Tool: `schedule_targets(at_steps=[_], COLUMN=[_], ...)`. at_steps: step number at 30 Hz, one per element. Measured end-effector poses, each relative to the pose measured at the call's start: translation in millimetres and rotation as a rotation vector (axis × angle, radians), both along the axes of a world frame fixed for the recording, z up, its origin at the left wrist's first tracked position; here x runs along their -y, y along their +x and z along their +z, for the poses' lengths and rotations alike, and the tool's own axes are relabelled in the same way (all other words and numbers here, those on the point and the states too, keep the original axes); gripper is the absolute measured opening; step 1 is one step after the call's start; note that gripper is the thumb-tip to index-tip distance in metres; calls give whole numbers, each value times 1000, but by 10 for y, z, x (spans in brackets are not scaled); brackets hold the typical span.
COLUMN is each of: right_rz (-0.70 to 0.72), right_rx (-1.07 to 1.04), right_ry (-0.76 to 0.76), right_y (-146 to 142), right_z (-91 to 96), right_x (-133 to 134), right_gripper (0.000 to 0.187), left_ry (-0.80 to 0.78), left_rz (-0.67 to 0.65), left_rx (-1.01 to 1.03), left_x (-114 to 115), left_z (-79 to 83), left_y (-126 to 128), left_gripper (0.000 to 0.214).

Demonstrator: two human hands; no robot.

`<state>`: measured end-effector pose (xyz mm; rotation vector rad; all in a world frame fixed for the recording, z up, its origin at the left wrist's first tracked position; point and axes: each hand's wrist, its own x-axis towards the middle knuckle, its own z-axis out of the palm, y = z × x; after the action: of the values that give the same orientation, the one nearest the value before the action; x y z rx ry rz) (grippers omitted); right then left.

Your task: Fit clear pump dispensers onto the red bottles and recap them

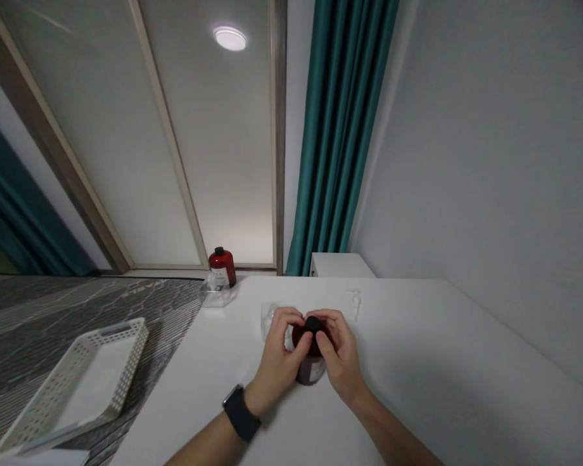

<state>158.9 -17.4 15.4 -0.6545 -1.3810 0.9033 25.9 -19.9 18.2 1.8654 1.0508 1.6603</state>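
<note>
A dark red bottle (311, 370) with a black cap and a pale label stands on the white table (408, 414) in front of me. My left hand (285, 336) wraps round its left shoulder, thumb close to the cap. From the right, my right hand (339, 353) grips the same bottle, its thumb also near the cap. Both hands cover much of the bottle's upper part. Just behind my left hand lies a clear plastic piece (267, 318), partly hidden. A clear pump head (355, 303) lies beyond my right hand.
At the table's far left corner stands another red bottle (227, 265) with a black cap, behind clear plastic packaging (217, 296). A white perforated basket (126, 382) sits to the left, lower than the tabletop. A white cabinet (342, 264) stands past the far edge, near a teal curtain (340, 142).
</note>
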Motion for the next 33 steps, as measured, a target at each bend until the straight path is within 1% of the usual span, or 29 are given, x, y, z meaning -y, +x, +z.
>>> schedule_targets(at_steps=[3, 9, 13, 17, 20, 23, 28, 31, 33], right_rz=[3, -74, -81, -134, -212, -284, -320, -336, -318], right_rx=[5, 57, 57, 16, -76, -143, -140, -105, -98], right_ry=[2, 67, 62, 41, -3, -23, -54, -78, -99], right_y=[-18, -10, -16, -21, 48, 173, 308, 309, 296], right_z=[-6, -6, -19, -2, 27, 28, -49, -74, -66], right_x=[3, -27, -24, -24, -92, -232, -445, -472, -447], right_gripper=[15, 13, 13, 16, 22, 24, 29, 27, 26], left_ry=[7, 10, -3, -4, -1, 5, 27, 16, 12], left_rz=[-10, -4, -1, -11, -10, -4, 6, 18, 20], left_rx=[8, 8, 1, -15, -25, -34, -36, -41, -40], left_x=[1, -8, -10, -5, 0, -3, -28, -37, -37], left_z=[8, -13, -15, -10, -10, -16, -36, -44, -46], left_y=[3, 2, -3, -9, -9, -9, -23, -29, -29], left_gripper=[8, 10, 10, 9, 7, 7, 7, 6, 6])
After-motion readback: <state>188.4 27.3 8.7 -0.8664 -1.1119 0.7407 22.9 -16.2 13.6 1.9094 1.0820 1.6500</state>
